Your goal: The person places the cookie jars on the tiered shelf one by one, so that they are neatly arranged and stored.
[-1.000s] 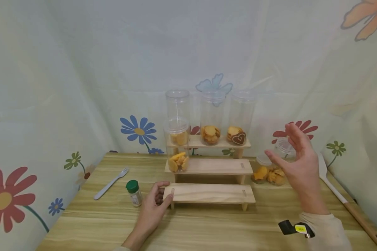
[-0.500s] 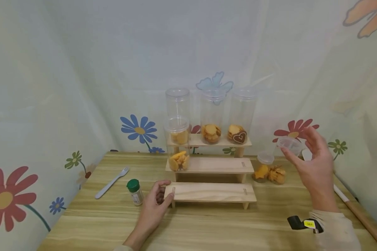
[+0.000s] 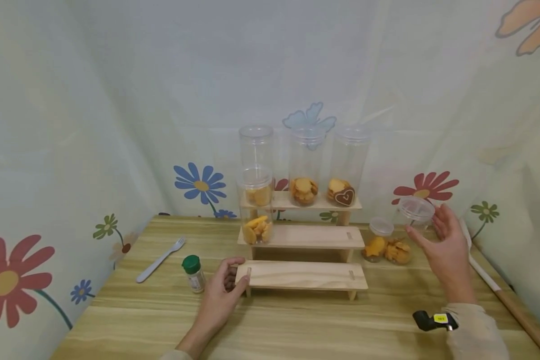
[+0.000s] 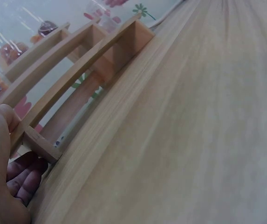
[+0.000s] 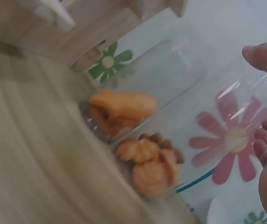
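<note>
On the wood-grain table [image 3: 297,335], head view: one three-tier wooden stand [image 3: 301,276], light timber. Top tier, three lidded clear jars [image 3: 305,165], biscuits at the bottom of each; middle tier, one like jar [image 3: 256,207] at its left end. Left hand [image 3: 218,295]: at the left end of the lowest tier, gripping it. Right of the stand, on the table, two clear biscuit jars, lidded and upright, side by side: the shorter-looking jar [image 3: 379,235] and the outer jar [image 3: 399,226]. Right hand [image 3: 450,255]: around the upper part of the outer jar, thumb in front; firmness of hold cannot be told. Also listed: pale fork [image 3: 162,260] and green-capped shaker [image 3: 193,274], left; spatula [image 3: 517,312] with wooden handle, far right.

Left wrist view: stand seen end-on; thumb over the lowest plank, fingers curled below, beside its leg.

Right wrist view, blurred: both table jars, orange-brown biscuits low inside; thumb and fingers on opposite sides of the outer jar's top end, contact unclear.
</note>
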Demonstrator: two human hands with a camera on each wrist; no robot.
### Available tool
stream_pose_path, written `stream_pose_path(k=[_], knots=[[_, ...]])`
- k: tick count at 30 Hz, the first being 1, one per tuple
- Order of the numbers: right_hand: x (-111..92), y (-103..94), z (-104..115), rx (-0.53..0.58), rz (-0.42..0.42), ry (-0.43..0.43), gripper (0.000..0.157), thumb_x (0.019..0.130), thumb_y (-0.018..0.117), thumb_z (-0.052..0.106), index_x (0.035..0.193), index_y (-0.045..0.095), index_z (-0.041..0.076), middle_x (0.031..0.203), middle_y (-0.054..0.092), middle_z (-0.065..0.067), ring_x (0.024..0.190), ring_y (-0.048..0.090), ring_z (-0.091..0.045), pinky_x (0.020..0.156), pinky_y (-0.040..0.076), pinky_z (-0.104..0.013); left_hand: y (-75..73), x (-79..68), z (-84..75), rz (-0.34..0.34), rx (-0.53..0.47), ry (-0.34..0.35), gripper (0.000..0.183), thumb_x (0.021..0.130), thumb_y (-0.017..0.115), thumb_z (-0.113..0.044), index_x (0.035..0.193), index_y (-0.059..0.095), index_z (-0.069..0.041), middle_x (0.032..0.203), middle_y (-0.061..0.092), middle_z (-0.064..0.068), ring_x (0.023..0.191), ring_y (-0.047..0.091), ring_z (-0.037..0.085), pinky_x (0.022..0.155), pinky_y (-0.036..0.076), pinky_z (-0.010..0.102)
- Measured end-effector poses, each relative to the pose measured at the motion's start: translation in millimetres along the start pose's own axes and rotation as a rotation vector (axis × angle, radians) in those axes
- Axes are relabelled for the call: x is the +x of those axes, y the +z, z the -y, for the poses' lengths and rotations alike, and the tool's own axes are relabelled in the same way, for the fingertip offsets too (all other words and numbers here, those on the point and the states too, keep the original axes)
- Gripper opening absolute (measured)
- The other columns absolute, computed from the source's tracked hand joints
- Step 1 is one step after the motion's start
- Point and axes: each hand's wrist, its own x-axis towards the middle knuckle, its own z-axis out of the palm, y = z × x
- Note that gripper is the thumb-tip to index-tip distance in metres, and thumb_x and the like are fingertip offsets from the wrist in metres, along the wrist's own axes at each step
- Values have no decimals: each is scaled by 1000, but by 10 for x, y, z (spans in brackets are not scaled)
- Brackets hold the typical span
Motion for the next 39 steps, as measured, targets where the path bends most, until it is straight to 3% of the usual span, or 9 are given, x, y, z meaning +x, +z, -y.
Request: stream_pose_path(k=[8, 14, 18, 24, 27, 33, 39], knots=[[-29, 119, -327, -12, 95, 49, 100, 105, 80, 35, 179, 18, 11, 177, 35, -26, 160, 37, -50, 130, 31, -60, 2, 9, 18, 3, 14, -4, 38, 106, 79, -22, 142, 66, -21, 105, 76, 2, 93, 72, 17, 83, 56, 28], [-48, 144, -396, -18, 104, 54, 97, 105, 82, 30, 176, 22, 2, 173, 40, -29, 157, 41, -51, 128, 35, -27, 3, 24, 17, 0, 19, 5, 39, 106, 80, -23, 143, 66, -20, 105, 77, 0, 93, 72, 16, 83, 56, 28], [-66, 159, -425, -17, 116, 59, 93, 104, 82, 29, 174, 28, 0, 173, 40, -29, 157, 41, -52, 127, 35, -25, 0, 15, 5, 2, 11, 2, 38, 106, 79, -23, 142, 66, -21, 104, 76, 2, 92, 71, 17, 82, 55, 28], [-86, 194, -507, 4, 120, 25, 85, 104, 83, 21, 169, 34, -5, 168, 45, -32, 152, 45, -51, 106, 35, -2, 2, -5, -6, 4, -4, 1, 38, 106, 80, -23, 141, 67, -21, 103, 76, 2, 91, 70, 17, 81, 55, 28], [-84, 226, -553, 15, 121, -6, 77, 103, 82, 13, 164, 39, -8, 161, 50, -34, 147, 48, -48, 101, 36, 0, 2, -7, -5, 0, -1, 0, 38, 106, 80, -23, 141, 67, -22, 103, 76, 2, 91, 70, 17, 81, 55, 27], [-84, 268, -631, -15, 115, -16, 73, 102, 84, 15, 161, 45, -4, 157, 55, -27, 142, 55, -38, 100, 40, -2, 2, -9, -12, -5, 7, -8, 37, 106, 80, -23, 141, 67, -23, 104, 76, 1, 91, 70, 16, 81, 55, 28], [-79, 285, -674, -14, 79, -10, 70, 100, 86, 14, 158, 50, -2, 149, 59, -20, 128, 57, -2, 100, 43, -4, 0, -11, -26, 1, 3, -9, 37, 106, 79, -23, 141, 67, -23, 104, 76, 2, 91, 70, 17, 82, 55, 28]])
